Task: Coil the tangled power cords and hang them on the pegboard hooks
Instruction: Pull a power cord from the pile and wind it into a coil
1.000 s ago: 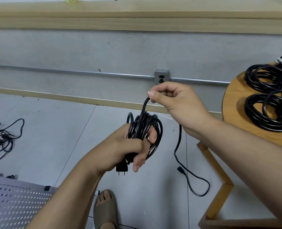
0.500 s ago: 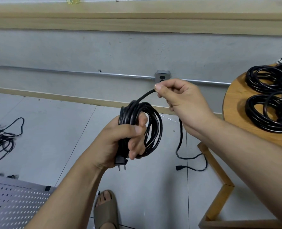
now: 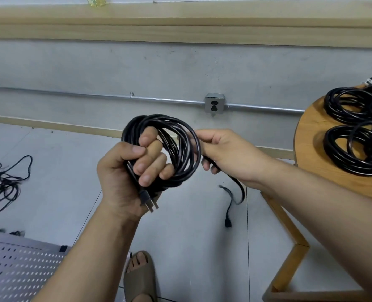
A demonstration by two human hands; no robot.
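I note the right hand (image 3: 222, 153) has dropped from above the coil (image 3: 190, 149) to beside it, pinching the cord and laying another loop. Left hand (image 3: 124, 173) is clamped round the bundle. Loose tail (image 3: 228, 221) is shorter; I judge the coiling nearly done.

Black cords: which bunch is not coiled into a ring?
The tangled bunch on the floor at far left; it lies in loose strands. The coil in the left hand and the coils on the round table are neat rings.
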